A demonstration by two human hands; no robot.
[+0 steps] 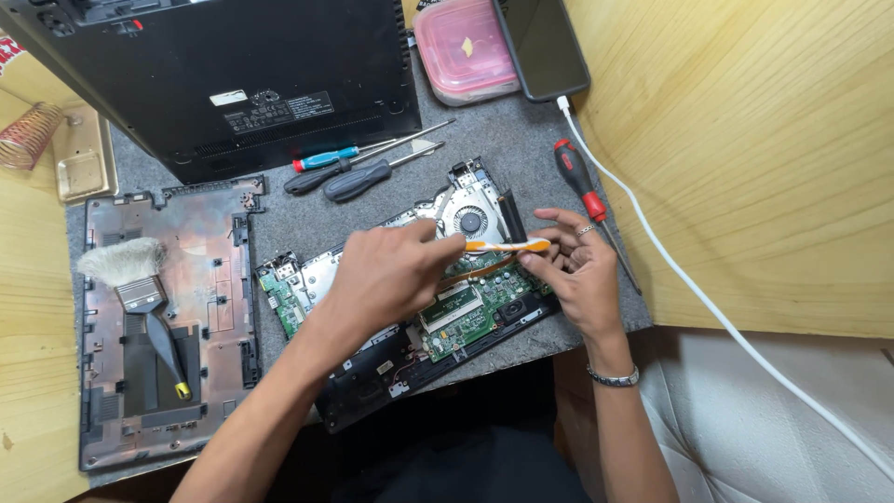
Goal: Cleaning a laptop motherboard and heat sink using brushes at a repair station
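Toothbrush (507,246), white and orange, lies level across the middle of the frame, just below the round fan (470,221) of the circuit board (456,312) you have opened up. Your left hand (386,275) closes its fingers on one end of it, and your right hand (577,265) pinches the other end with fingertips, the remaining fingers loosely spread; you wear a ring and a metal bracelet on that side. The board sits on a grey mat (298,219) that covers the worktop, its lower edge hanging over the mat's near rim. To the lower left of the frame a laptop's inner cover (219,270) lies flat with a wide paintbrush (140,293) resting on it. Above, in the upper left, the black laptop base (233,74) leans into view, and three screwdrivers (349,168) lie just under it on the mat. A red-handled screwdriver (582,191) rests right of the board, near your right hand. At the top, a pink-lidded box (463,48) sits beside a dark phone (545,47), from which a white cable (708,303) runs down to the lower right. Pale wooden panels (764,158) wall the bench on the right and left, and a wire coil (28,135) stands at the far left edge.
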